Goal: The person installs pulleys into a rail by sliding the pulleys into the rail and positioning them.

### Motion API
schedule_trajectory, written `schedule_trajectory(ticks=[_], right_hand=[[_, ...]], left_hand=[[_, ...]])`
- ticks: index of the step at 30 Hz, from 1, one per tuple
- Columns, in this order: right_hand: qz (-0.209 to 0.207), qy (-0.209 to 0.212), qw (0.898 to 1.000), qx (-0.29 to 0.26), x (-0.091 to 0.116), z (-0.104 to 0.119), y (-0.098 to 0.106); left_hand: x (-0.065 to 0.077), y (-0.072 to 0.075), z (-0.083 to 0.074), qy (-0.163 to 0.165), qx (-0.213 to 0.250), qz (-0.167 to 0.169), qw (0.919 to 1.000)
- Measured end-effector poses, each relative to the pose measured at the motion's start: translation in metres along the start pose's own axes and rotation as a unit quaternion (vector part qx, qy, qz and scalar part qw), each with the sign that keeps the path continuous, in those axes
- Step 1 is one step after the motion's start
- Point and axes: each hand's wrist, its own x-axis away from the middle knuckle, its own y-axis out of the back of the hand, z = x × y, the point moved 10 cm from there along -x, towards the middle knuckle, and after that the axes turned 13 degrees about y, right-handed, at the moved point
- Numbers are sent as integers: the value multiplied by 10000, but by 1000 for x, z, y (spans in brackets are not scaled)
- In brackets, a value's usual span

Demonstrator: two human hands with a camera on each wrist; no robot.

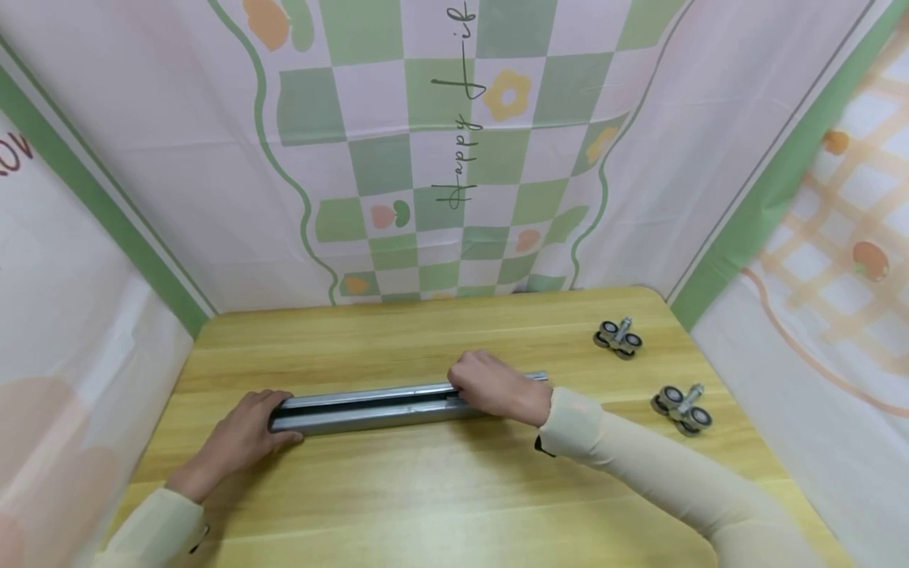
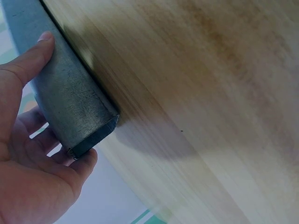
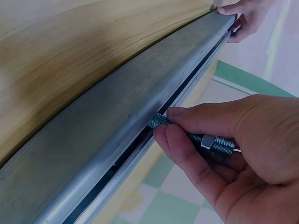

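A grey metal rail (image 1: 387,418) with a lengthwise slot lies across the wooden table, slot facing up. At its left end, my left hand (image 1: 245,430) grips the rail, thumb on the near side and fingers on the far side. In the left wrist view, the thumb presses the flat wall of the rail (image 2: 77,93) beside its open end. My right hand (image 1: 497,388) is over the rail's right part. Its thumb and fingers pinch a threaded bolt (image 3: 217,145) with a hex nut, and the bolt's end stands at the slot. Whatever sits inside the slot is hidden.
Two roller trolleys, each with several black-rimmed wheels and a bolt, lie on the table's right side: a farther trolley (image 1: 619,339) and a nearer trolley (image 1: 682,409). Patterned cloth (image 1: 440,158) hangs behind the table (image 1: 426,489) and on both sides.
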Motion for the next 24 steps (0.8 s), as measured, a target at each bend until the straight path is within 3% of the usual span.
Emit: schedule_trajectory(ticks=[24], right_hand=[[190, -13, 9997, -152, -27, 12, -10]], left_hand=[[-1, -2, 1, 37, 90, 77, 9999]])
